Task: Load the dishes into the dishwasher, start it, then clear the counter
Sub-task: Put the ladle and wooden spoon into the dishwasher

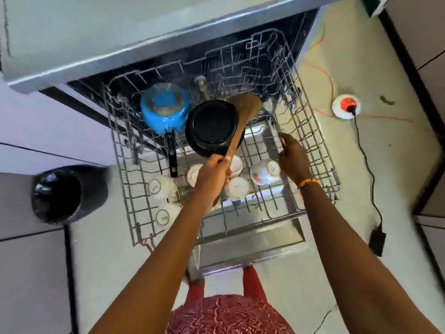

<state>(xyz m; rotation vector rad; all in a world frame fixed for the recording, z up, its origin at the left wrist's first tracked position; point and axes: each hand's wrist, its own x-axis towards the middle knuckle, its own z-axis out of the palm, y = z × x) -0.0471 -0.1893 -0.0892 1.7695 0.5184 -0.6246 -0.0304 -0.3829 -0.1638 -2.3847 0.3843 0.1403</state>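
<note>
The dishwasher's wire rack is pulled out over the open door, a grey grid of thin metal tines. Toward its back left corner sits a round blue pot with a clear glass lid and a black handle. Beside it, near the rack's middle, lies a round black pan, glossy and ridged. Across the pan runs a wooden spatula, flat-bladed, its handle gripped by the left hand, fingers curled round it. Along the rack's front half sit six white cups, upturned and gold-rimmed. The right hand, by the rack's right side, has curled fingers; what they pinch, I cannot tell.
</note>
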